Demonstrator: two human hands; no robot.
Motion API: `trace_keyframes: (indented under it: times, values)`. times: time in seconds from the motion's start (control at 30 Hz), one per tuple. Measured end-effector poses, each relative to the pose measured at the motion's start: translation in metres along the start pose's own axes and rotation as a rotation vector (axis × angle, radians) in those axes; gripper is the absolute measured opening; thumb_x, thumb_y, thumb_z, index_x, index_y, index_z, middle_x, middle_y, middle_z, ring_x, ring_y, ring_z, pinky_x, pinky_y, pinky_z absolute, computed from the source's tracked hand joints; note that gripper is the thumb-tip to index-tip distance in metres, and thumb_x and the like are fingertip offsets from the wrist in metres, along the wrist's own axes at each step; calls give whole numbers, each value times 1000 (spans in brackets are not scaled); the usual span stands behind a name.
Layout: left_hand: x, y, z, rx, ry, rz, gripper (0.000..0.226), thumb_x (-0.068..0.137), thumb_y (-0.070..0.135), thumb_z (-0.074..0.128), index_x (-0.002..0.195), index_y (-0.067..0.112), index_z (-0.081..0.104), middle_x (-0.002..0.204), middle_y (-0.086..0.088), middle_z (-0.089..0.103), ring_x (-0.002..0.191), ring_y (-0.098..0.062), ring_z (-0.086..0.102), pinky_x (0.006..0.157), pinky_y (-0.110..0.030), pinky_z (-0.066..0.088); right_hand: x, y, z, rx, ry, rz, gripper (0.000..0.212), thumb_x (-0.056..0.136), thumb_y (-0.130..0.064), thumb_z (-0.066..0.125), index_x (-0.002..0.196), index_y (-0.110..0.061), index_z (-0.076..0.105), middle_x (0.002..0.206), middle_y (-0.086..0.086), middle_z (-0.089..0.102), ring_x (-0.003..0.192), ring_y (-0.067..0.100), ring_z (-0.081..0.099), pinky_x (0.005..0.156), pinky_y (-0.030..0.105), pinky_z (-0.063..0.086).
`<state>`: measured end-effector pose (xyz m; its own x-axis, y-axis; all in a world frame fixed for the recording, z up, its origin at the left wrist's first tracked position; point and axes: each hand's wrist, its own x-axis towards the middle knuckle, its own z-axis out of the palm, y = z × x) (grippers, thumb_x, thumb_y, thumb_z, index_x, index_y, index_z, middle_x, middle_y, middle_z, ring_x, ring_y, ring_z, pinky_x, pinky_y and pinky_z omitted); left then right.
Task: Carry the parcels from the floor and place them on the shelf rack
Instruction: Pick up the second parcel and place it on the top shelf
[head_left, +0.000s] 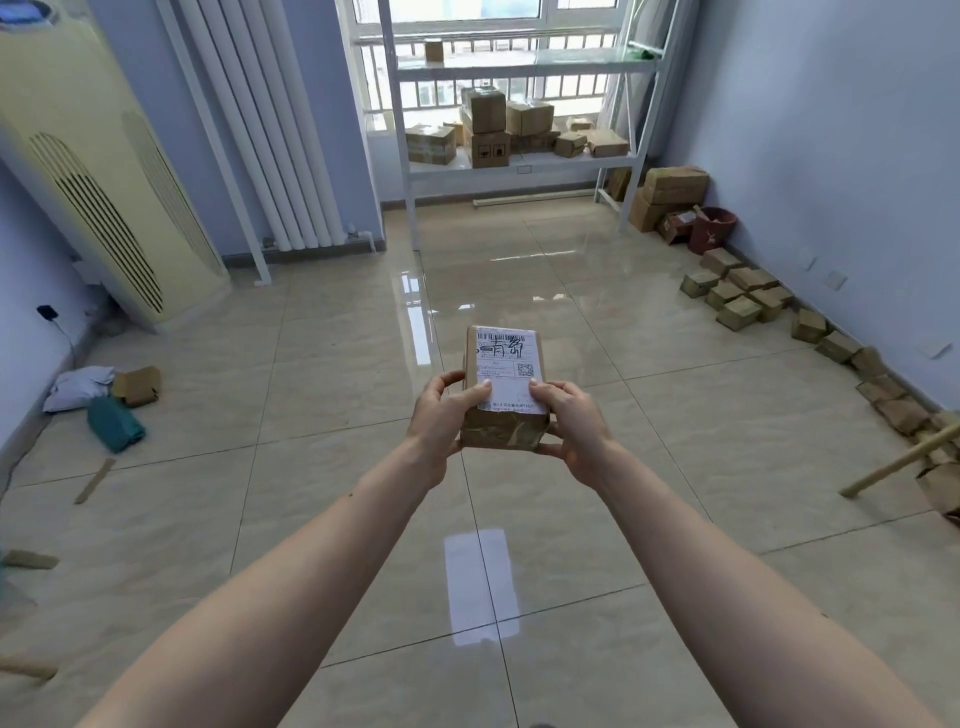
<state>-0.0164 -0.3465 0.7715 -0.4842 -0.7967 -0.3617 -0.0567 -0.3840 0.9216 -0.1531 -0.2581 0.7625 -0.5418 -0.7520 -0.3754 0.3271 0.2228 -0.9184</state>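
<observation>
I hold a small brown cardboard parcel (503, 364) with a white shipping label out in front of me, above the floor. My left hand (441, 415) grips its left side and my right hand (574, 421) grips its right side, thumbs on the label. The white metal shelf rack (519, 162) stands ahead by the window. Its lower shelf carries several brown boxes (485, 130), and one small box (434, 51) sits on the upper shelf. Several small parcels (737, 296) lie in a row on the floor along the right wall.
A tall cream air conditioner (98, 171) stands at the left, beside a white radiator (270, 130). A grey bag, a green packet (114, 423) and a small box lie on the floor at the left. Larger boxes (672, 192) and a red bucket (711, 228) sit right of the rack. A wooden stick (898, 460) leans at the right.
</observation>
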Motion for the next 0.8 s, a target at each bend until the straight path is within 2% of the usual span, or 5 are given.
trace_keyframes:
  times: [0.17,0.33,0.47,0.6,0.8]
  values:
    - [64,27,2,10,-4,-3,48,87,25,71,132,20,53,109,-8,74,93,-23,72,73,-36,57,59,-28,12,0,17,-6,32,95,-27,62,122,-10,59,99,4,70,86,22,68,75,42,58]
    - [142,55,19,12,4,-3,52,87,25,71,134,20,51,117,-9,72,107,-27,70,97,-53,54,136,-62,14,-13,28,-22,32,96,-23,59,124,-8,62,96,3,69,84,20,67,70,37,56]
    - [205,84,37,-13,0,27,48,89,23,69,133,19,51,113,-7,72,91,-18,69,93,-50,56,201,-96,11,-26,6,-44,32,95,-22,58,124,-10,63,101,4,69,89,22,67,71,37,56]
    - [262,111,49,-43,18,40,49,88,26,71,134,19,52,114,-7,72,91,-17,70,85,-45,58,264,-131,10,-63,-34,-55,33,95,-22,58,125,-10,64,107,6,70,95,22,67,73,38,57]
    - [356,150,46,-56,62,57,49,87,28,72,132,20,55,118,-6,72,95,-18,70,89,-46,56,363,-169,33,-82,-69,-63,37,96,-27,59,130,-12,60,119,9,71,102,23,68,73,37,57]
